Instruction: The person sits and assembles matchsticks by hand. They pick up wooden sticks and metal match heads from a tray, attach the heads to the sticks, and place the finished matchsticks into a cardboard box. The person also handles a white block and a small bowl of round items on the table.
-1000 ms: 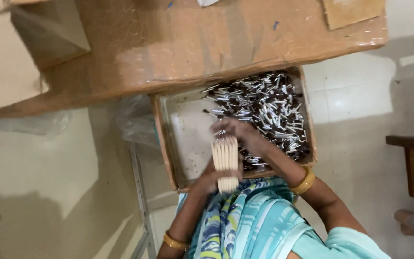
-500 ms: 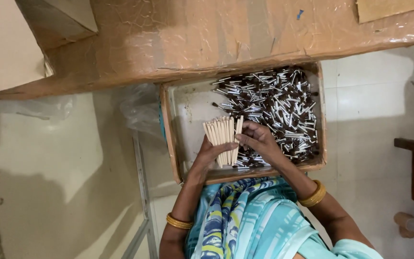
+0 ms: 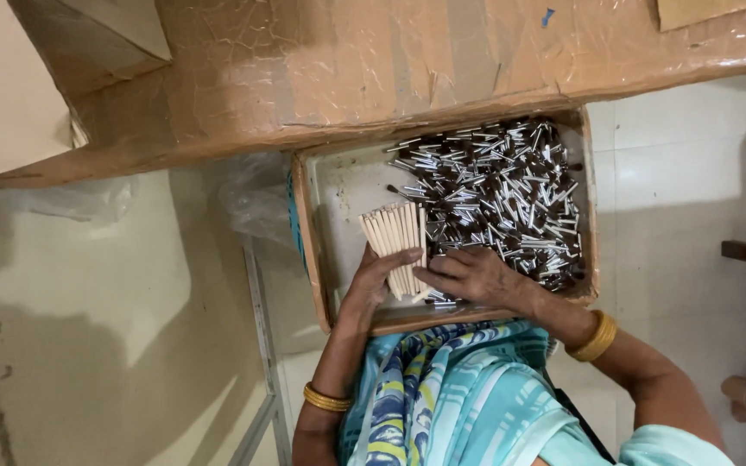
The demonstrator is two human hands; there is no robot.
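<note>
While the head camera looks straight down, both hands meet over a shallow cardboard tray (image 3: 317,250) that rests at the person's lap. A bundle of pale wooden sticks (image 3: 397,246) stands on the bare left half of the tray floor, fanned slightly and pointing toward 12 o'clock. At the bundle's 7 o'clock, the left hand (image 3: 373,280) wraps its lower part, thumb and fingers curled narrowly around the sticks. At the bundle's 4 o'clock, the right hand (image 3: 474,276) lies palm down with its fingers nearly flat, the fingertips touching the bundle's lower end; whether it grips any sticks I cannot tell. From the hands toward 1 o'clock, a heap of small metal-tipped dark pieces (image 3: 498,198) fills the right half of the tray, some of them just beside the right hand's knuckles. Gold bangles (image 3: 596,336) ring the right wrist at 4 o'clock of the tray, and another bangle (image 3: 325,399) sits on the left forearm at 6 o'clock. Blue-green patterned cloth (image 3: 442,388) covers the lap below the tray. At 12 o'clock, a large cardboard box wrapped in clear film (image 3: 373,69) overhangs the tray's far edge. Crumpled clear plastic (image 3: 252,203) lies at the tray's 9 o'clock on the pale floor (image 3: 88,328).
</note>
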